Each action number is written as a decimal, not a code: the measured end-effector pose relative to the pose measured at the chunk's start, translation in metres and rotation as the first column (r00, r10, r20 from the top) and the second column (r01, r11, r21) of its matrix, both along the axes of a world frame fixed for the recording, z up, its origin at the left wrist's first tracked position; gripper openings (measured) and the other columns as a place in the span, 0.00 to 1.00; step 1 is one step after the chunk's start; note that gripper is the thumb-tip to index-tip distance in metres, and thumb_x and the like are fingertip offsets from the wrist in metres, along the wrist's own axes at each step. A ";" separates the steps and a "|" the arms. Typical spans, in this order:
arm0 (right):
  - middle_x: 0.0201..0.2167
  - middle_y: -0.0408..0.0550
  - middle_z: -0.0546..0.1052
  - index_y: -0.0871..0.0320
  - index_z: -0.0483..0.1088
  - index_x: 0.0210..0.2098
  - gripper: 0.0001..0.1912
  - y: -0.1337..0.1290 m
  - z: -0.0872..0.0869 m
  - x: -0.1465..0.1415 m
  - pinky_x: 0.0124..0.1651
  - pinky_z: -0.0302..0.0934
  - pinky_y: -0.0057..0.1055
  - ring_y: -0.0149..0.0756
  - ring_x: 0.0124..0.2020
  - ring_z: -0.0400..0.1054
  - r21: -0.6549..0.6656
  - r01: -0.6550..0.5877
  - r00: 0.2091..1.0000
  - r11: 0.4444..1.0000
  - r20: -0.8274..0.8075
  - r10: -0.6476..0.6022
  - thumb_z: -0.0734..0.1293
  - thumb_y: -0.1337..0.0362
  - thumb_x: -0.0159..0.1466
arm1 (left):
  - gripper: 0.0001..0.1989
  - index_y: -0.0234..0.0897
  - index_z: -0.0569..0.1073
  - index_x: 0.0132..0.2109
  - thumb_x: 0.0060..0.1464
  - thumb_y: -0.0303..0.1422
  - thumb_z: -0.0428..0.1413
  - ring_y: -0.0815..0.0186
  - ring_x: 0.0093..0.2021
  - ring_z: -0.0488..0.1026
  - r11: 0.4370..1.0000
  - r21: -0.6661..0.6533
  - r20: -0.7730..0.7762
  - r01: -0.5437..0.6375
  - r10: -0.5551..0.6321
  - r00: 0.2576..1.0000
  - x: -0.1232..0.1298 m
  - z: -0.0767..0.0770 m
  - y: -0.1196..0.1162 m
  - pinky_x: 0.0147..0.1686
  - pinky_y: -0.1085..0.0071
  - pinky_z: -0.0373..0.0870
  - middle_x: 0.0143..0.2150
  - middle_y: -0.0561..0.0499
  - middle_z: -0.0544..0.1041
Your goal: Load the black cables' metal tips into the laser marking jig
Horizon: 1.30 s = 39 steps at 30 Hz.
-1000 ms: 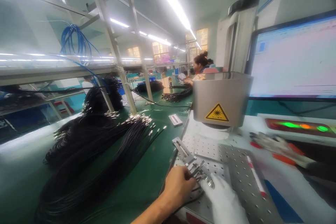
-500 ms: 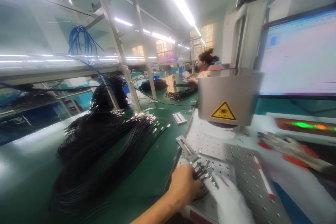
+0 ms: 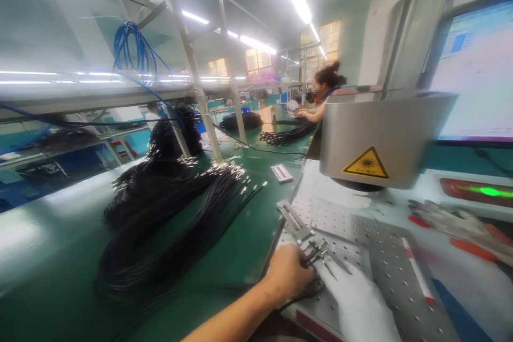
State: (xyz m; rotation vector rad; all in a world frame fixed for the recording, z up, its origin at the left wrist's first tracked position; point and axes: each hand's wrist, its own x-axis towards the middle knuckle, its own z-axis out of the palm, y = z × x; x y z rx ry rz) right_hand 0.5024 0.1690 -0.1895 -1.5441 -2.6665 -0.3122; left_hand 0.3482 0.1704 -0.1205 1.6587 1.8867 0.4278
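My bare left hand (image 3: 287, 273) is closed on a small bunch of black cables with metal connector ends (image 3: 315, 253), held down on the perforated metal plate (image 3: 380, 262). My right hand (image 3: 356, 299), in a white glove, lies flat beside them, its fingertips touching the connectors. A slotted metal fixture (image 3: 294, 219) sits just beyond the connectors. The grey laser marking head (image 3: 380, 136) with a yellow warning label hangs over the plate.
Large bundles of black cables (image 3: 172, 214) lie on the green bench to the left. A white-and-red pen (image 3: 417, 271) lies on the plate. Pliers with orange handles (image 3: 460, 227) and a monitor (image 3: 476, 69) are right. Another person (image 3: 324, 93) works farther along the bench.
The view has swung left and up, so everything sits further right. Both hands have stayed on the connectors, shifting them slightly on the plate.
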 end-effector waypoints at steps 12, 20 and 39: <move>0.58 0.48 0.68 0.45 0.66 0.60 0.43 0.009 -0.011 -0.007 0.51 0.67 0.44 0.57 0.53 0.65 -0.016 0.010 1.000 1.000 0.017 -0.010 0.63 0.80 0.48 | 0.07 0.35 0.70 0.28 0.46 0.36 0.56 0.71 0.25 0.59 0.992 -0.106 0.432 -0.064 0.104 0.896 -0.023 -0.007 0.001 0.27 0.72 0.54 0.22 0.56 0.66; 0.57 0.48 0.69 0.46 0.70 0.57 0.38 0.012 -0.016 -0.005 0.51 0.65 0.47 0.58 0.52 0.66 -0.026 0.005 1.000 1.000 -0.018 -0.005 0.66 0.76 0.48 | 0.07 0.36 0.71 0.34 0.55 0.30 0.49 0.66 0.29 0.65 0.984 0.180 0.128 0.000 -0.024 0.992 -0.018 -0.007 -0.006 0.31 0.70 0.58 0.27 0.51 0.72; 0.55 0.45 0.71 0.42 0.71 0.55 0.30 0.017 -0.028 0.002 0.50 0.67 0.39 0.48 0.53 0.67 -0.033 0.063 0.972 0.997 -0.223 -0.069 0.63 0.75 0.57 | 0.06 0.36 0.70 0.31 0.41 0.26 0.53 0.67 0.32 0.66 0.997 0.034 0.167 -0.068 0.062 0.984 -0.017 -0.007 0.009 0.32 0.71 0.58 0.28 0.54 0.70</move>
